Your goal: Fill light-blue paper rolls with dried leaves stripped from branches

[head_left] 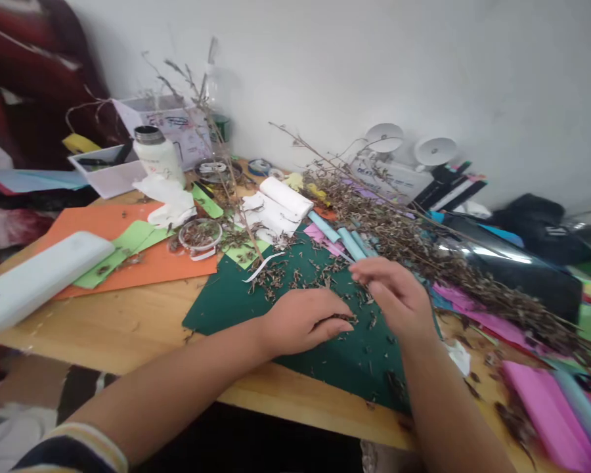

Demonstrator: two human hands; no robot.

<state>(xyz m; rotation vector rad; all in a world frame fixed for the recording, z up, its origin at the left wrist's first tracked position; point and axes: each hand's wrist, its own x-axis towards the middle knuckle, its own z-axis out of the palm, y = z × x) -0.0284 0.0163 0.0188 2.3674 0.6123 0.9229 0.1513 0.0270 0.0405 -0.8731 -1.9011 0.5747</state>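
My left hand is curled low over the dark green mat, with dried leaves showing between its thumb and fingers. My right hand is raised just to the right of it, fingers loosely bent and thumb apart, and nothing shows in it. Brown leaf crumbs lie scattered over the mat. Beyond the right fingertips are light blue rolls. A large heap of dried plant stems runs along the right side.
A clear round container of dried bits stands left of the mat. Around it are orange paper, a long white case, a white bottle and a white roll. A pink packet lies at the right front.
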